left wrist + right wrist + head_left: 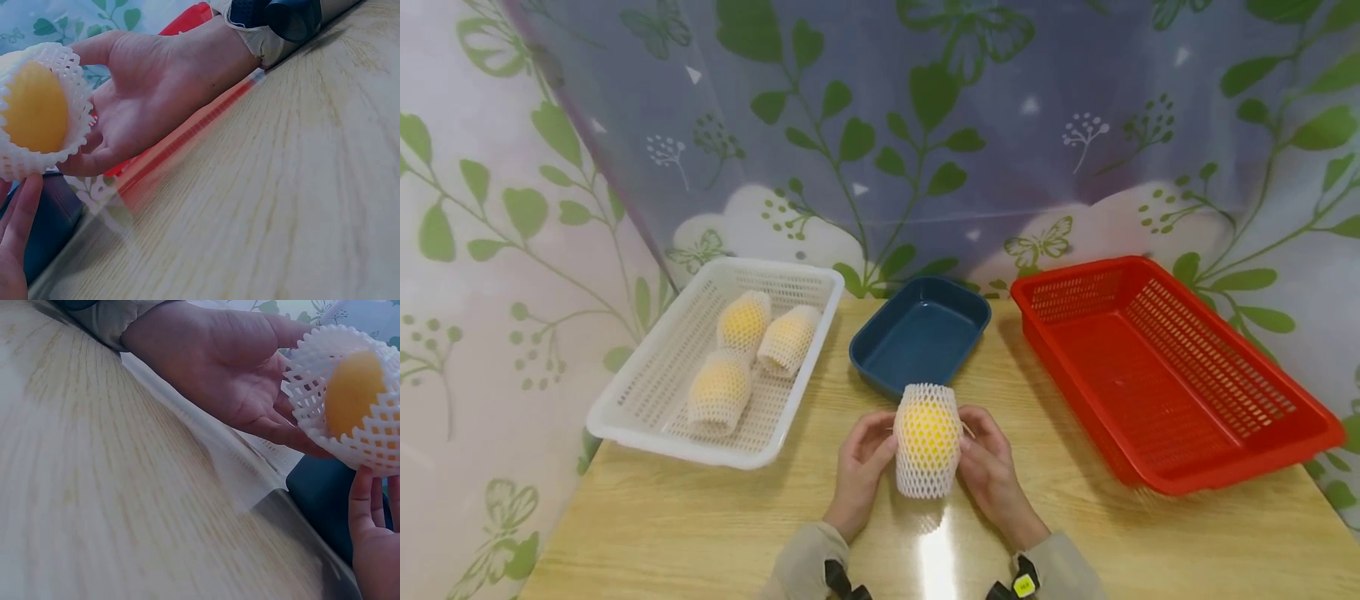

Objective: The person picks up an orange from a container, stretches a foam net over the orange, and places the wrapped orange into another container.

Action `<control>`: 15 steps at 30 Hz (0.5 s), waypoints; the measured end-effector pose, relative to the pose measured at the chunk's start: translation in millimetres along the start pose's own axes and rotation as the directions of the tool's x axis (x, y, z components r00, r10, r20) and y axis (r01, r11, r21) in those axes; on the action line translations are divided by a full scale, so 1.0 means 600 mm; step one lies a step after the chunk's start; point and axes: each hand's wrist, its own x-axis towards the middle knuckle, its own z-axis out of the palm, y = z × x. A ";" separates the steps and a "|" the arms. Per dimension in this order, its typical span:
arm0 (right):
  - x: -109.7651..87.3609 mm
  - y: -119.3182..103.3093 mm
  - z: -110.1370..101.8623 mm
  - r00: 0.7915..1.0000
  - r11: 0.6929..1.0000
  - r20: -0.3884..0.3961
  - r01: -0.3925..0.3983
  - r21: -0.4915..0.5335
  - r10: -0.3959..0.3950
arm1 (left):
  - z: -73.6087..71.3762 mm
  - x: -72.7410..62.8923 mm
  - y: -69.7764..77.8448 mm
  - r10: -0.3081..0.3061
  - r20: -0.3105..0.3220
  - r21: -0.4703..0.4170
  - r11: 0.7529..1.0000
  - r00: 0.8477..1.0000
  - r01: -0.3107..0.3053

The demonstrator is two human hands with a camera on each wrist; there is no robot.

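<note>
A yellow fruit in a white foam net [928, 440] is held up above the table, in front of the blue tray. My left hand [863, 467] grips its left side, thumb toward me. On the opposite side my right hand [992, 471] grips it too. Both wrist views show the smooth yellow-orange skin through the open end of the net, with fingers under and beside the foam. The fruit's exact kind cannot be told. At the left, several more netted fruits [720, 392] lie in a white basket [658, 367].
Behind my hands stands a dark blue tray [925, 329] with nothing in it. A red slotted basket [1150, 392] sits at the right, its inside bare. The wooden table [700, 533] ends at a leaf-patterned cloth [880, 125].
</note>
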 end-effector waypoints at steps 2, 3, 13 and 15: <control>0.001 0.002 0.000 1.000 1.000 -0.013 0.013 -0.025 -0.014 | -0.001 -0.001 0.001 -0.011 -0.002 0.012 1.000 1.000 0.011; 0.001 0.003 0.000 1.000 0.999 -0.021 0.018 -0.038 -0.019 | -0.002 -0.002 0.002 -0.014 0.001 0.017 1.000 1.000 0.014; 0.003 0.006 -0.001 0.995 0.981 -0.084 0.044 -0.187 -0.061 | -0.006 -0.002 0.001 -0.002 0.121 0.038 0.999 0.993 -0.003; 0.003 0.007 -0.002 0.994 0.974 -0.088 0.049 -0.220 -0.070 | -0.004 -0.002 0.001 -0.014 0.138 0.035 0.999 0.990 0.009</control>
